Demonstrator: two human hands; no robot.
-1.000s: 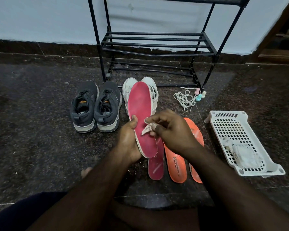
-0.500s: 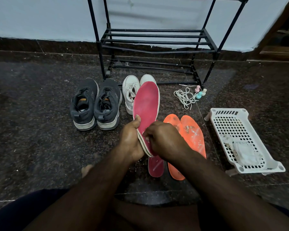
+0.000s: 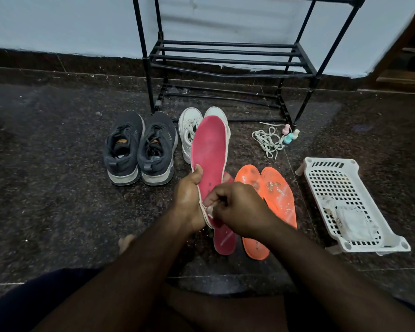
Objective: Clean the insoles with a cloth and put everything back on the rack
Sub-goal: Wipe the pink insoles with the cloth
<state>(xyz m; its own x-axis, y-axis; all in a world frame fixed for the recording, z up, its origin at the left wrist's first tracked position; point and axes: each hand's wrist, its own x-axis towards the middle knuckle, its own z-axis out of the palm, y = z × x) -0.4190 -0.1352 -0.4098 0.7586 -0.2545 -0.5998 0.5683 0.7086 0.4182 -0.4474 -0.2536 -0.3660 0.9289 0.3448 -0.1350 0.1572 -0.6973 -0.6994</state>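
Head view: pink insole (image 3: 210, 149) is gripped by left hand (image 3: 187, 200); cloth (image 3: 210, 209) is pinched against it by right hand (image 3: 237, 207).

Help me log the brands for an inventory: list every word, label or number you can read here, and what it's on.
No text here can be read.
Orange tongue labels in the grey shoes: too small and blurred.
Small dark print at the heel of the left orange insole: too small to read.
Packet in the white basket: faint marks, unreadable.
Pink insole held by the left hand: no lettering visible.
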